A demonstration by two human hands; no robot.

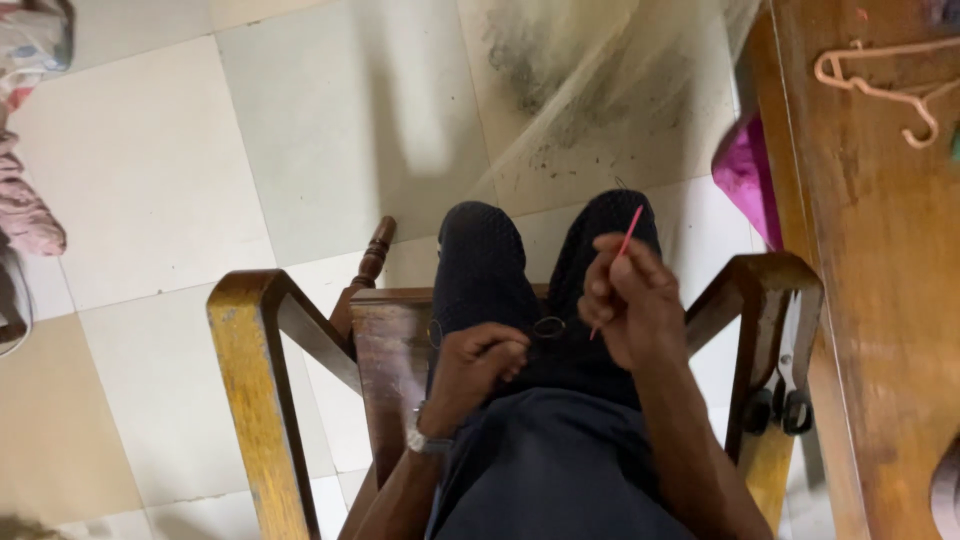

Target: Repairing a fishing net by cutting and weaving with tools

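Note:
I sit in a wooden armchair [250, 330] and look down at my lap in dark trousers [480, 270]. My right hand [630, 300] is closed around a thin pink crochet hook [628, 232] whose tip points up and to the right. My left hand [480, 365], with a watch on its wrist, rests on my thigh with its fingers curled; a fine thread or small item may be pinched in it, but I cannot make it out. A small wire ring or loop [548, 327] lies on my lap between the two hands.
A wooden table [880, 250] stands at the right with a pink hanger [880, 85] on it. Black-handled scissors [785, 405] hang by the chair's right arm. A magenta cloth [745, 170] lies on the tiled floor [200, 150]; clothing lies at the far left [25, 210].

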